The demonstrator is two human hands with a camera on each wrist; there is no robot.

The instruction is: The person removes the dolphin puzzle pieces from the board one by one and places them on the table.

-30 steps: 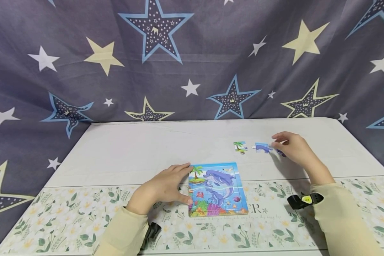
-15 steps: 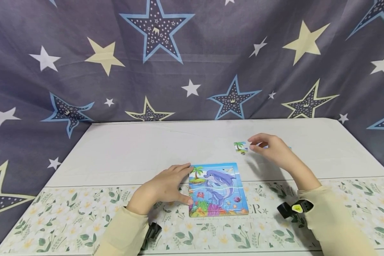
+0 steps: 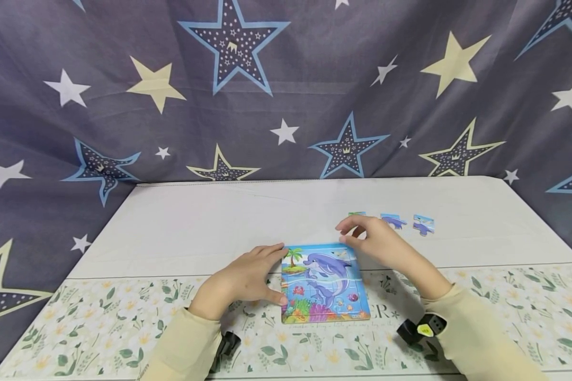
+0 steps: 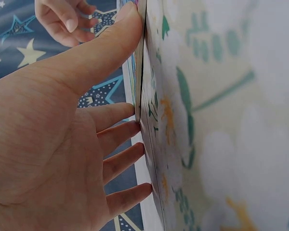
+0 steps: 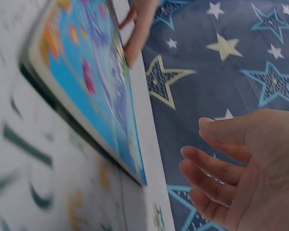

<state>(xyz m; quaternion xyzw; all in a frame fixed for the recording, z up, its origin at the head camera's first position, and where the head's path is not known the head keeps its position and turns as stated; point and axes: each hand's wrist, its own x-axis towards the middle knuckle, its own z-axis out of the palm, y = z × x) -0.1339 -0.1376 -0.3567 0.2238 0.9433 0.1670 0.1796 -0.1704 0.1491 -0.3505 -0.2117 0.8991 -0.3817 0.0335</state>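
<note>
A square dolphin jigsaw puzzle (image 3: 331,304) in a blue tray lies on the table, its picture showing a palm island, coral and two dolphins. My left hand (image 3: 238,278) rests at its left side, thumb and fingertips touching the edge; in the left wrist view the thumb lies on top and the other fingers are spread. Over the puzzle's upper right corner is my right hand (image 3: 378,243), fingers loosely bent. The right wrist view shows nothing between that hand's thumb and fingers. Behind it lie a partly hidden palm-tree piece (image 3: 357,214), a dolphin piece (image 3: 391,220) and another blue piece (image 3: 424,224).
The white table (image 3: 209,222) has a flower-printed band along its front. A dark curtain (image 3: 286,63) with stars hangs behind the table. Black straps (image 3: 412,332) sit at both wrists.
My right hand has moved left and toward me, from the loose pieces to the puzzle's upper right corner. The dolphin pieces show again; the palm-tree piece is now partly covered. My left hand stays put.
</note>
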